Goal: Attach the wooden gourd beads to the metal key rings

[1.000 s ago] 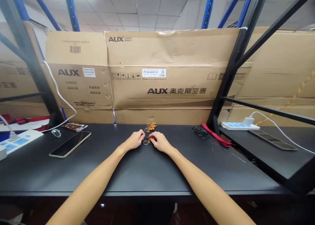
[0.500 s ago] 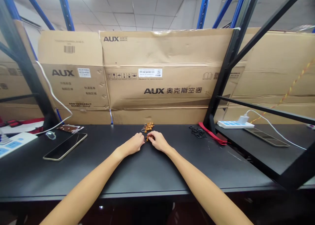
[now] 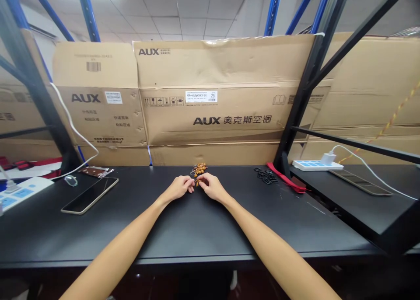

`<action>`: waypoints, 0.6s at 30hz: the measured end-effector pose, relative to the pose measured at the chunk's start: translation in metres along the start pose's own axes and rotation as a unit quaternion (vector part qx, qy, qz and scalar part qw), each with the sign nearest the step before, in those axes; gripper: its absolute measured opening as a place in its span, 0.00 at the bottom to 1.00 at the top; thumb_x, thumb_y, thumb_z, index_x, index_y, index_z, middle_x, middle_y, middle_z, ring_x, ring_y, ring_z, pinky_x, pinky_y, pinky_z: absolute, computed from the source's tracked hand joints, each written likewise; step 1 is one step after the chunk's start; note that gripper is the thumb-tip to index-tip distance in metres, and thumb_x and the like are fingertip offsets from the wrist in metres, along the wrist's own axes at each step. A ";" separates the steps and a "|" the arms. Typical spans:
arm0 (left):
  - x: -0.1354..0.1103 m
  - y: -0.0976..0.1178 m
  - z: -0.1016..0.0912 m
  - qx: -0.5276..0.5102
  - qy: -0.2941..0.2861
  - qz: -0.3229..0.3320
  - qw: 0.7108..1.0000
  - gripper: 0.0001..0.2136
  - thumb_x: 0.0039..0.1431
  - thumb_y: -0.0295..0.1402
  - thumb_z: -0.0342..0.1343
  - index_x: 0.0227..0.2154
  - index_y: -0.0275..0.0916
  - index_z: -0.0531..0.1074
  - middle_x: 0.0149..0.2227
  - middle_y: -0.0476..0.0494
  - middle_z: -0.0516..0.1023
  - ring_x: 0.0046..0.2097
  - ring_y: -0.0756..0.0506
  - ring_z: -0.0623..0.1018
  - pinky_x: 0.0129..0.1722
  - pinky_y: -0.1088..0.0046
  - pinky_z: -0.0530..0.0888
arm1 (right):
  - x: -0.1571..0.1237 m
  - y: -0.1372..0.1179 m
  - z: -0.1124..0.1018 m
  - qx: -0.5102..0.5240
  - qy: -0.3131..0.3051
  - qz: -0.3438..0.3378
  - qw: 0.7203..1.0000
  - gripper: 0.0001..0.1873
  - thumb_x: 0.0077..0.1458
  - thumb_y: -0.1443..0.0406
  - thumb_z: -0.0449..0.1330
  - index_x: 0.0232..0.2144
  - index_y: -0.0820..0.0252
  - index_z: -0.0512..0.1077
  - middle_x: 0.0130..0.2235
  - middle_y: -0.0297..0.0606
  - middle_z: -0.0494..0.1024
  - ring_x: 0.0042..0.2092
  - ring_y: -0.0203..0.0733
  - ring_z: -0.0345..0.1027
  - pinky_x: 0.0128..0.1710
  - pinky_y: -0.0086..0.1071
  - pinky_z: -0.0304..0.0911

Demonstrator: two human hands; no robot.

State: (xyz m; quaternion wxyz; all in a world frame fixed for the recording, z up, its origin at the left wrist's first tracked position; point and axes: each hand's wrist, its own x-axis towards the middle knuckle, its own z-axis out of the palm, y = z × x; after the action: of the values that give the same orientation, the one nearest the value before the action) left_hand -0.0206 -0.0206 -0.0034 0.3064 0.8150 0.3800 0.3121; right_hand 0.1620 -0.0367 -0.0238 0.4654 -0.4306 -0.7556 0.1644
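Note:
My right hand (image 3: 211, 186) is closed in a pinch on a small amber-brown beaded charm (image 3: 197, 183), which shows at its fingertips. My left hand (image 3: 181, 186) is almost touching it from the other side, its fingers curled together; what they hold, if anything, is too small to make out. Just beyond both hands lies a small pile of amber-brown beaded keychains (image 3: 199, 169) with metal rings. Off to the right on the black table (image 3: 197, 230) is a heap of black clasps or loops (image 3: 266, 176).
A phone (image 3: 90, 196) and a white power strip (image 3: 24, 193) lie on the left. A red strap (image 3: 287, 179) runs beside the black frame post at right. Cardboard panels (image 3: 213, 129) stand along the table's back edge. Another phone (image 3: 361, 183) lies beyond the post.
My hands stay together over the charm. The left fingers have opened slightly and shifted, and the right has moved a little. The whole view has shifted slightly.

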 end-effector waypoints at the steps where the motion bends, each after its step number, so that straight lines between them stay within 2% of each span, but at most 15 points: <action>1: 0.001 -0.002 -0.001 -0.013 -0.007 -0.007 1.000 0.15 0.60 0.39 0.45 0.27 0.36 0.71 0.25 0.46 0.78 0.29 0.48 0.78 0.36 0.73 0.73 | 0.000 0.000 0.000 -0.002 0.003 0.000 1.000 0.09 0.52 0.68 0.54 0.35 0.61 0.72 0.35 0.38 0.76 0.32 0.36 0.68 0.36 0.31 0.65; 5: 0.005 -0.010 -0.004 -0.033 -0.004 -0.025 0.999 0.15 0.56 0.42 0.50 0.30 0.35 0.75 0.34 0.43 0.81 0.39 0.45 0.79 0.44 0.72 0.72 | 0.001 0.003 0.001 -0.014 0.016 0.005 1.000 0.09 0.52 0.66 0.54 0.35 0.61 0.72 0.35 0.38 0.76 0.31 0.35 0.67 0.36 0.31 0.65; 7: 0.006 -0.013 -0.005 -0.029 0.000 -0.028 0.999 0.16 0.55 0.43 0.51 0.32 0.35 0.76 0.36 0.43 0.81 0.41 0.44 0.78 0.45 0.71 0.72 | 0.001 0.005 0.002 -0.016 0.021 0.009 1.000 0.10 0.51 0.66 0.54 0.35 0.61 0.72 0.34 0.38 0.75 0.31 0.35 0.67 0.35 0.31 0.65; 11: 0.006 -0.014 -0.005 -0.040 0.000 -0.031 0.999 0.18 0.54 0.45 0.52 0.33 0.34 0.77 0.36 0.42 0.80 0.42 0.43 0.78 0.45 0.69 0.72 | 0.000 0.007 0.003 -0.011 0.025 0.014 1.000 0.10 0.51 0.66 0.54 0.35 0.61 0.72 0.34 0.38 0.75 0.31 0.35 0.66 0.34 0.31 0.65; 18: 0.001 0.000 -0.005 -0.186 0.002 -0.088 0.979 0.18 0.49 0.45 0.59 0.29 0.31 0.74 0.29 0.40 0.80 0.36 0.42 0.80 0.43 0.63 0.76 | 0.000 0.002 0.004 0.010 0.029 -0.004 1.000 0.11 0.51 0.66 0.54 0.36 0.61 0.72 0.34 0.37 0.73 0.31 0.35 0.66 0.34 0.30 0.64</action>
State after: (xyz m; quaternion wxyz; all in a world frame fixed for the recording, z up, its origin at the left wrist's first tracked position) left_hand -0.0234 -0.0186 0.0002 0.4779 0.7065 0.3865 0.3509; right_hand 0.1600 -0.0353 -0.0271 0.4918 -0.4277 -0.7418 0.1580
